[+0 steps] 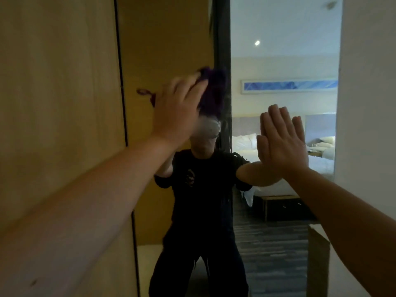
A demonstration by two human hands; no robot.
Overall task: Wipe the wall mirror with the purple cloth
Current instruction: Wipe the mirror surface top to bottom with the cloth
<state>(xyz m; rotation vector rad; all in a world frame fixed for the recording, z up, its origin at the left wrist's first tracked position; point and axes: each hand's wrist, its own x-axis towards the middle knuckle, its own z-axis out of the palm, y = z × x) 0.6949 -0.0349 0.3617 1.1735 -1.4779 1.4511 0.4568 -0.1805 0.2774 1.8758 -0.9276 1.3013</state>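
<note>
The tall wall mirror (278, 61) fills the middle of the head view, from a thin dark left edge to a white wall on the right. My left hand (175, 110) presses the purple cloth (212, 93) flat against the glass at about head height, left of centre. The cloth is bunched and blurred, partly hidden behind my fingers. My right hand (282, 142) rests flat on the glass further right, fingers straight and together, holding nothing. The mirror shows a crouching person in dark clothes.
A wooden panel (57, 103) stands left of the mirror. A white wall (368, 103) borders its right side. A cardboard box corner (319, 249) sits low on the right. The reflection shows a bed, a framed picture and striped carpet.
</note>
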